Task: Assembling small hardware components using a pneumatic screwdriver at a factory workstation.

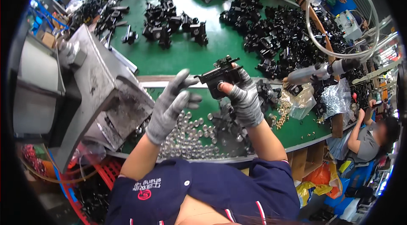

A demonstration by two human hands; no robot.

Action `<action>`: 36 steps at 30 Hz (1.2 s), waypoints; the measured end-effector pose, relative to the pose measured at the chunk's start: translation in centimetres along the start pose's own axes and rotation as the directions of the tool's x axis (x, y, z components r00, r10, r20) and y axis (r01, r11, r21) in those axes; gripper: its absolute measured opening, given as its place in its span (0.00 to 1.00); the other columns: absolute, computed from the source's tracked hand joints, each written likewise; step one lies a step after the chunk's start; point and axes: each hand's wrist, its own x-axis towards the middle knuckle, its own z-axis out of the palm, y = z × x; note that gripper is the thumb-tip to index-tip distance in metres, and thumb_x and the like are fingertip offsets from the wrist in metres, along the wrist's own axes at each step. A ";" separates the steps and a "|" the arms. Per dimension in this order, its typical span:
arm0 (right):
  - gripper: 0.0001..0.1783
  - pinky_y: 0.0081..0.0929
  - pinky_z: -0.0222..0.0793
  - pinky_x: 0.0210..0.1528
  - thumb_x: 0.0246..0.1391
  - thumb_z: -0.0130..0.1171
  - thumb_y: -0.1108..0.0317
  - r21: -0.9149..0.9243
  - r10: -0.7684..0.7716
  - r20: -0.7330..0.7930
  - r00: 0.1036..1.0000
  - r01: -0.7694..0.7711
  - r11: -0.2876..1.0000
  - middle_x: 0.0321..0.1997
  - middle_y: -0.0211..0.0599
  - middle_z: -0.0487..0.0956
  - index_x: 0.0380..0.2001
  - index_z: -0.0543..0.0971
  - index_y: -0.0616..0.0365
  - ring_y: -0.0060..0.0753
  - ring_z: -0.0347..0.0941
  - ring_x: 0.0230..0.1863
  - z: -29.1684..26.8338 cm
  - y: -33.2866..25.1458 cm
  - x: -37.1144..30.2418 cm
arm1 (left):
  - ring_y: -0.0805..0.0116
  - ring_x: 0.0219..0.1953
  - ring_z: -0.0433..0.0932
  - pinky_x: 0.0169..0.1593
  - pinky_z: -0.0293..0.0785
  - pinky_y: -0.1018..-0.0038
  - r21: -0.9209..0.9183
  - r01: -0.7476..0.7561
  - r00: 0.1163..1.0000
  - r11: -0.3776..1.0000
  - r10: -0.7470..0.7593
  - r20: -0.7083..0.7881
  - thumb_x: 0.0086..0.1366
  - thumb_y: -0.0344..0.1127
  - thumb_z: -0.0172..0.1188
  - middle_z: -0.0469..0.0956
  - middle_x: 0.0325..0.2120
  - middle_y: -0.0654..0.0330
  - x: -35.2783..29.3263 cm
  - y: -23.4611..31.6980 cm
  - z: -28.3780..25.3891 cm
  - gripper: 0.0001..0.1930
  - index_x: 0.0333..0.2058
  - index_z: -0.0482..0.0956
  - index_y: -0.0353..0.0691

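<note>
My right hand [247,103], in a grey glove with the thumb tip bare, grips a black metal assembly [216,78] above the near part of the green bench. The assembly has a flat bracket on top and a rounded body below; its exact kind I cannot make out. My gloved left hand [166,112] is just left of it, fingers apart and nothing visible in them. Its fingertips come close to the assembly's left end; whether they touch is unclear. Below my hands lie many small shiny round metal pieces [190,136].
Piles of black metal parts [271,30] cover the green bench [178,61] at the back right, with smaller groups further left. A grey machine frame [91,76] stands at left. At right are a powered hand tool [311,73], brass pieces [282,110] and a co-worker [373,140].
</note>
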 end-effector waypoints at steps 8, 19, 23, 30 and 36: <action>0.28 0.29 0.69 0.54 0.48 0.61 0.81 -0.089 0.262 0.106 0.959 -0.254 0.963 0.49 0.37 0.76 0.54 0.69 0.60 0.29 0.73 0.49 -0.6 1.7 -3.3 | 0.66 0.46 0.77 0.48 0.73 0.74 0.405 -0.049 0.996 0.913 0.012 0.094 0.59 0.29 0.61 0.76 0.46 0.53 -0.7 -0.4 0.5 0.25 0.55 0.68 0.33; 0.24 0.22 0.69 0.48 0.48 0.63 0.77 -0.439 0.013 0.108 0.994 0.036 0.898 0.42 0.35 0.78 0.50 0.72 0.65 0.22 0.73 0.42 -0.9 3.3 -3.4 | 0.62 0.40 0.81 0.43 0.76 0.71 0.742 -0.426 0.885 0.518 0.411 0.221 0.53 0.24 0.63 0.79 0.40 0.50 -0.9 -3.1 -0.7 0.24 0.51 0.74 0.36; 0.23 0.22 0.70 0.46 0.48 0.62 0.77 -0.469 0.084 0.052 0.995 -0.050 0.882 0.42 0.35 0.78 0.50 0.73 0.65 0.23 0.74 0.41 -1.9 3.8 -3.3 | 0.59 0.38 0.81 0.41 0.77 0.70 0.775 -0.448 0.863 0.446 0.440 0.246 0.53 0.24 0.63 0.79 0.38 0.49 -0.3 -4.3 -0.8 0.24 0.51 0.74 0.38; 0.17 0.21 0.70 0.46 0.51 0.59 0.75 -0.640 -0.140 -0.080 0.987 0.057 0.766 0.40 0.36 0.79 0.46 0.76 0.64 0.23 0.74 0.40 -4.5 1.4 -3.4 | 0.56 0.38 0.81 0.41 0.78 0.69 0.799 -0.320 0.924 0.509 0.354 0.144 0.52 0.24 0.63 0.80 0.37 0.50 1.7 -7.9 -2.6 0.23 0.49 0.75 0.39; 0.22 0.26 0.74 0.36 0.58 0.51 0.62 -0.966 -0.948 0.251 0.197 0.118 -0.231 0.44 0.51 0.76 0.48 0.72 0.70 0.35 0.76 0.33 -9.7 -11.0 -7.1 | 0.53 0.39 0.79 0.44 0.77 0.66 0.842 -0.399 0.881 0.362 0.406 0.243 0.53 0.29 0.62 0.79 0.39 0.52 2.8 -10.6 -5.0 0.17 0.44 0.76 0.39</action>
